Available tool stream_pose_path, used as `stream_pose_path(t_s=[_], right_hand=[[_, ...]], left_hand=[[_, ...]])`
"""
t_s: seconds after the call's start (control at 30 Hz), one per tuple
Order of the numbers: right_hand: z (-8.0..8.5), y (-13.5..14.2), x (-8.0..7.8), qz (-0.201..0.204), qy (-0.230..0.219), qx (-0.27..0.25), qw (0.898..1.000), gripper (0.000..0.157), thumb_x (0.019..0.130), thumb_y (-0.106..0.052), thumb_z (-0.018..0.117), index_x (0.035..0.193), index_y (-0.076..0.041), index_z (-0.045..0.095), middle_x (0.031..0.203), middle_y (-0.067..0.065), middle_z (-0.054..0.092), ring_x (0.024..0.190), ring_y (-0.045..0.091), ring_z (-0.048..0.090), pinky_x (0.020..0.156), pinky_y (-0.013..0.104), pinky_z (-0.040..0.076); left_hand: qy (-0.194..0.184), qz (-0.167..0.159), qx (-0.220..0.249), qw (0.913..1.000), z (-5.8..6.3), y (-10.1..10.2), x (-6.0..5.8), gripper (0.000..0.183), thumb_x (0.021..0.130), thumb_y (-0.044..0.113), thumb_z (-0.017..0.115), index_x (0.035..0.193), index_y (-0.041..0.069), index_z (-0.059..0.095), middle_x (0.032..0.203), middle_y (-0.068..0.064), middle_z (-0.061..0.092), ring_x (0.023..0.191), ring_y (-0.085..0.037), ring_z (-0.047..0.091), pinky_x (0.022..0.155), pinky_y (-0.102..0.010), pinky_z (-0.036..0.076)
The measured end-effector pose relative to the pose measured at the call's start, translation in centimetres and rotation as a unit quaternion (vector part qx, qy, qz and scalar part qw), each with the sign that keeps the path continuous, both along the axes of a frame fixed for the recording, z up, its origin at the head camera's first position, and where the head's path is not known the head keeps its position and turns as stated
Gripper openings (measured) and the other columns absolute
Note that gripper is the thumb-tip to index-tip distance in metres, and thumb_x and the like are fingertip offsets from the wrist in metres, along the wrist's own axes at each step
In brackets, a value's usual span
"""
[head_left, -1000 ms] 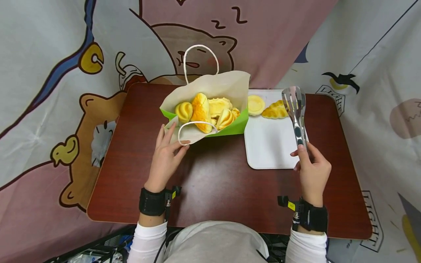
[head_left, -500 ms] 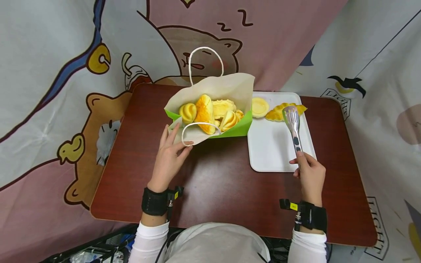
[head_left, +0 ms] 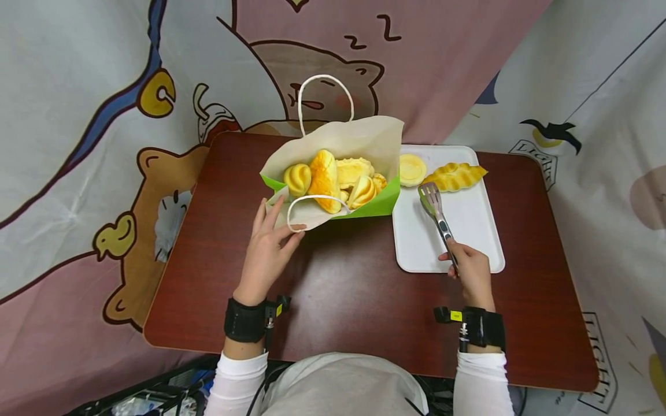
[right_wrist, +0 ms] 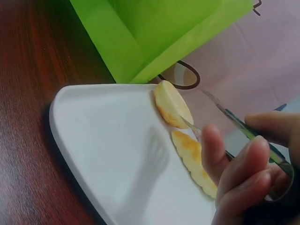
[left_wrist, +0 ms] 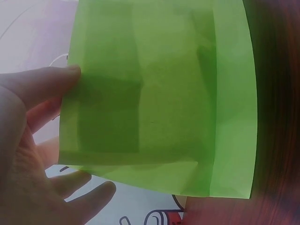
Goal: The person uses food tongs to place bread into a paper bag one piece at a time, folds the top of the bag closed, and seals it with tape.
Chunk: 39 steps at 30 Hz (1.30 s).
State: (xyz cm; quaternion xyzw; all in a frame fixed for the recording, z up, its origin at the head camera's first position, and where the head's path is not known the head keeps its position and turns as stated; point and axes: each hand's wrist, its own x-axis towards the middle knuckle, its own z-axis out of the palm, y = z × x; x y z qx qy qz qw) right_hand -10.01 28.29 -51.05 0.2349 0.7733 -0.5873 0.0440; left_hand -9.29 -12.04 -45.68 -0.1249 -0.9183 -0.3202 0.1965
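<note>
My left hand [head_left: 264, 257] pinches the front rim of a green paper bag [head_left: 384, 202], thumb outside and fingers behind the edge in the left wrist view. Cream-coloured inside, the bag gapes upward and holds several breads [head_left: 325, 180]. In my right hand [head_left: 472, 271] are metal food tongs [head_left: 440, 218], their tips apart above a white tray [head_left: 468, 231]. On the tray's far part lie a round flat bread [head_left: 412, 170] and a long wavy-edged bread [head_left: 457, 177]. The tong tips are just on the near side of these two; nothing sits between them.
The bag stands on a dark red-brown table [head_left: 343, 300], close against the tray's left side. One white bag handle [head_left: 324, 78] stands up at the back; another handle [head_left: 299, 202] droops over the front. A printed curtain [head_left: 447, 75] hangs behind the table.
My right hand has swung the tongs left and lowered them from over the wavy-edged bread toward the round bread. My left hand keeps its hold on the bag.
</note>
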Motion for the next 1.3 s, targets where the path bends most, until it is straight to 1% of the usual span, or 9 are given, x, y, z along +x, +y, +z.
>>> stream_pose_path(t_s=[0.07,0.27,0.47,0.6,0.73,0.93,1.13,1.3], right_hand=[[-0.2,-0.1,-0.2,0.014,-0.008,0.003,1.000,0.064,0.091,-0.048,0.056,0.119,0.009,0.057,0.059,-0.009,0.066,0.035,0.006,0.045,0.032,0.017,0.037],[-0.9,-0.3,-1.2,0.042,-0.023,-0.020,0.999,0.065,0.092,-0.048,0.055,0.124,0.008,0.055,0.062,-0.007,0.068,0.037,0.005,0.047,0.033,0.016,0.038],[-1.5,-0.4,-2.3,0.063,-0.037,-0.006,0.997,0.067,0.092,-0.051,0.053,0.126,0.007,0.055,0.064,-0.008,0.068,0.038,0.005,0.046,0.036,0.017,0.040],[-1.7,-0.6,-3.1,0.072,-0.043,0.010,0.996,0.069,0.092,-0.053,0.051,0.126,0.006,0.054,0.066,-0.007,0.068,0.038,0.005,0.047,0.038,0.019,0.041],[-2.0,-0.8,-3.7,0.077,-0.040,0.022,0.996,0.069,0.092,-0.054,0.051,0.125,0.007,0.055,0.065,-0.008,0.068,0.038,0.006,0.048,0.038,0.020,0.042],[-1.9,-1.2,-4.5,0.076,-0.033,0.016,0.996,0.069,0.092,-0.052,0.051,0.127,0.008,0.054,0.066,-0.004,0.069,0.040,0.010,0.050,0.038,0.019,0.043],[-1.8,-1.6,-5.5,0.070,-0.041,0.049,0.995,0.069,0.093,-0.054,0.048,0.124,0.007,0.056,0.068,-0.001,0.070,0.044,0.013,0.054,0.042,0.022,0.046],[-1.7,-2.0,-6.4,0.070,-0.049,0.036,0.996,0.071,0.094,-0.054,0.046,0.126,0.009,0.053,0.072,0.004,0.070,0.043,0.011,0.053,0.042,0.021,0.049]], left_hand=[[0.003,0.000,0.000,1.0000,0.0,0.0,0.0,0.016,0.082,0.020,0.074,0.096,0.014,0.077,0.147,-0.014,0.039,0.140,-0.034,0.013,0.104,-0.060,0.031],[0.005,-0.002,0.001,1.0000,0.0,0.0,-0.1,0.016,0.082,0.019,0.074,0.096,0.013,0.077,0.146,-0.015,0.040,0.139,-0.035,0.014,0.103,-0.060,0.031],[0.005,-0.003,0.002,1.0000,0.0,0.0,-0.1,0.016,0.081,0.018,0.075,0.096,0.013,0.077,0.146,-0.015,0.040,0.139,-0.035,0.014,0.104,-0.060,0.031],[0.003,-0.001,-0.002,1.0000,-0.1,0.0,-0.1,0.016,0.081,0.018,0.075,0.096,0.012,0.077,0.146,-0.015,0.040,0.139,-0.035,0.014,0.104,-0.060,0.031],[0.002,0.002,-0.002,1.0000,-0.1,-0.1,-0.1,0.017,0.081,0.018,0.075,0.096,0.012,0.077,0.146,-0.014,0.040,0.139,-0.035,0.014,0.104,-0.060,0.031],[0.003,0.001,-0.002,1.0000,-0.1,-0.1,-0.1,0.017,0.081,0.019,0.075,0.096,0.013,0.077,0.146,-0.015,0.040,0.139,-0.035,0.014,0.104,-0.061,0.031],[0.006,-0.001,0.001,1.0000,-0.1,-0.1,0.0,0.016,0.081,0.018,0.075,0.096,0.013,0.077,0.146,-0.015,0.040,0.139,-0.035,0.014,0.105,-0.061,0.029],[0.009,-0.004,0.006,0.9999,-0.1,-0.1,0.0,0.014,0.081,0.017,0.075,0.094,0.013,0.078,0.146,-0.015,0.040,0.139,-0.035,0.014,0.105,-0.060,0.029]])
